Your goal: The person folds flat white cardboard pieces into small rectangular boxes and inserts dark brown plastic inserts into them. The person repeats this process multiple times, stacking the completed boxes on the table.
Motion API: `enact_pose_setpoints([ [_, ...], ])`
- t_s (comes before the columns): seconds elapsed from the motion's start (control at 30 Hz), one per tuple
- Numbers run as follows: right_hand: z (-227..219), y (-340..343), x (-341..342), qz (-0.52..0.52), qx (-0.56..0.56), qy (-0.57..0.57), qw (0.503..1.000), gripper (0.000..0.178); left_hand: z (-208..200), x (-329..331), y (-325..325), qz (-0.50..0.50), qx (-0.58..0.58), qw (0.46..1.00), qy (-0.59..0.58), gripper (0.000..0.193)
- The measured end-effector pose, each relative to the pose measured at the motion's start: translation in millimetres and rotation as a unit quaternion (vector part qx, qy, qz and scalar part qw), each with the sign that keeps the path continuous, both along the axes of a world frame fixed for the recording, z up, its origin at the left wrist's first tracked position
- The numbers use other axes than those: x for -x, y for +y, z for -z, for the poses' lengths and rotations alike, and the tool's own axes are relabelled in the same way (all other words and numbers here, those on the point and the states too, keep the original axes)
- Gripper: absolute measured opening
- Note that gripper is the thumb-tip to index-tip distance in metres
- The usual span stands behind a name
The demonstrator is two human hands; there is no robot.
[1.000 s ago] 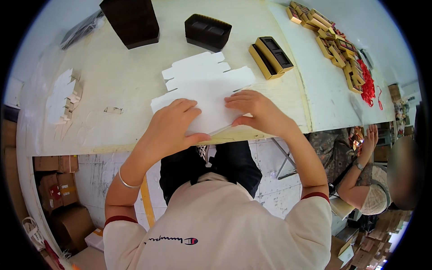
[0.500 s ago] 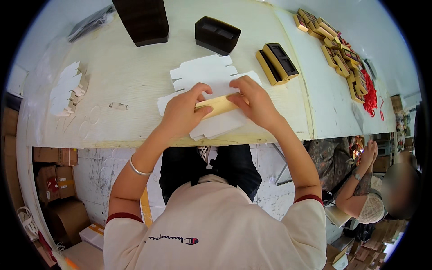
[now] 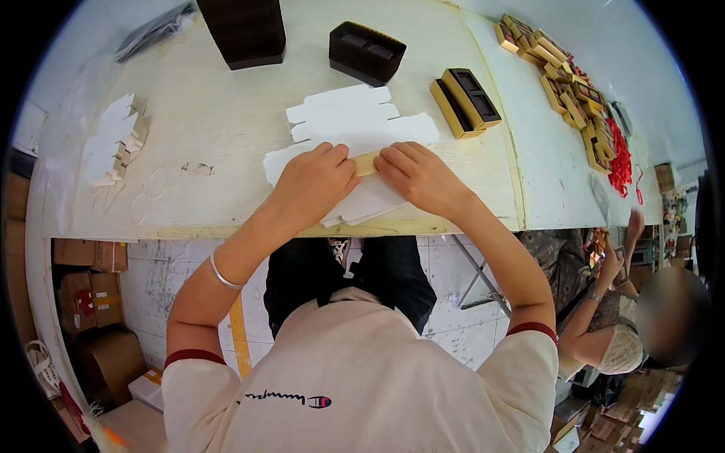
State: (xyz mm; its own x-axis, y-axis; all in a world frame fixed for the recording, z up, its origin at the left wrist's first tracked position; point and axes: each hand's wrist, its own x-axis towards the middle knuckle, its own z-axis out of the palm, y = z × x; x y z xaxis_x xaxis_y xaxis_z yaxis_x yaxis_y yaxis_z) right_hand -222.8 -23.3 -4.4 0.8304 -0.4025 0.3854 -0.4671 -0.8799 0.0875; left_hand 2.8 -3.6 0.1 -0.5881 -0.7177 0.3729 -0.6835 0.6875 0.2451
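Note:
Both hands work on a gold cardboard box piece (image 3: 366, 164), seen as a narrow folded strip between them. My left hand (image 3: 313, 183) has its fingers curled over the strip's left end. At the right end, my right hand (image 3: 423, 179) grips it the same way, fingers pressed together. The thumbs are mostly hidden. Underneath lie flat white die-cut box blanks (image 3: 343, 113) with tabbed edges, spreading beyond both hands toward the far side and the table's front edge.
Gold boxes with black inserts (image 3: 468, 100) lie to the right; black trays (image 3: 368, 51) and a tall black stack (image 3: 243, 34) stand farther back. White tabbed pieces (image 3: 113, 143) are at left. Beyond are more gold boxes (image 3: 572, 94) and red cords (image 3: 621, 160). Another person (image 3: 596, 325) sits at right.
My fingers, raised and spread half a second ago, have curled down onto the gold piece, which shows as a shorter, narrower strip. The other person's hands have moved apart.

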Motion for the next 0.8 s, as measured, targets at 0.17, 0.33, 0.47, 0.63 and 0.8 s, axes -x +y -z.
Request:
enact_pose_setpoints([
  [0.17, -3.4, 9.8, -13.0, 0.033, -0.042, -0.068, 0.996, 0.019, -3.3, -8.8, -1.2, 0.01, -0.055, 0.998, 0.031, 0.011],
  [0.33, -1.6, -16.1, -23.6, 0.126, -0.233, -0.079, 0.961, 0.011, 3.6, -4.1, -30.4, -0.088, -0.172, 0.981, 0.011, 0.01],
  [0.47, -11.5, -21.3, -25.0, 0.153, -0.311, -0.091, 0.934, 0.009, 2.7, 1.0, -18.4, -0.093, 0.024, 0.995, -0.033, 0.017],
  [0.63, -31.7, 18.1, -28.0, 0.21, -0.293, -0.321, 0.876, 0.009, -40.7, 0.7, 39.2, -0.122, -0.3, 0.917, 0.232, 0.062],
  [0.8, -34.2, 75.8, -65.5, 0.072, -0.425, -0.35, 0.832, 0.025, -16.3, 9.2, 34.7, 0.012, -0.3, 0.836, 0.459, 0.074],
])
